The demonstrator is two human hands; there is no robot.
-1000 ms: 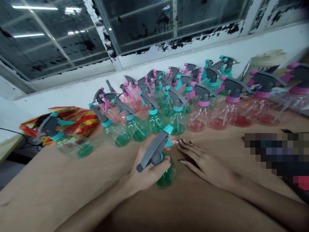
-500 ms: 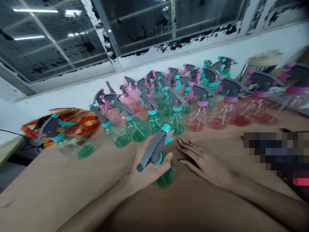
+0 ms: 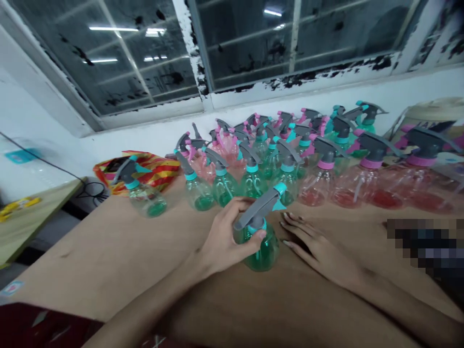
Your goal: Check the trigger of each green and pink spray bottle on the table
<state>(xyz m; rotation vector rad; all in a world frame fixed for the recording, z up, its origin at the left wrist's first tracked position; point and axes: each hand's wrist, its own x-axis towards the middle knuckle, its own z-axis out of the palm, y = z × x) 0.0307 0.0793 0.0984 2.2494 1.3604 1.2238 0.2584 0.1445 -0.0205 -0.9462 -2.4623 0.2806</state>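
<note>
The green spray bottle [image 3: 264,254] is at the near middle of the tabletop [image 3: 137,251], between the two hands and in front of the crowded bottles. It's a rounded, see-through thing, deep green low down, with a turquoise collar, a grey sprayer head and a turquoise nozzle and trigger. The head slants, nozzle up and away to the right, the grey back end toward the left wrist. The left hand [image 3: 222,241] is wrapped round it, thumb across the front just below the collar. The right hand [image 3: 319,247] lies loosely open and palm down just beside it, holding nothing I can see.

The left fingers mostly disappear behind the sprayer head, so I can't make out their grip on the far side, or whether the base touches the wood. Farther back, pink-collared bottles [image 3: 315,186] and turquoise-collared bottles [image 3: 224,186] overlap too much to count. A beige container [image 3: 426,118] runs off the right edge, its lettering partly covered, and blocky pixels blot out something below.
</note>
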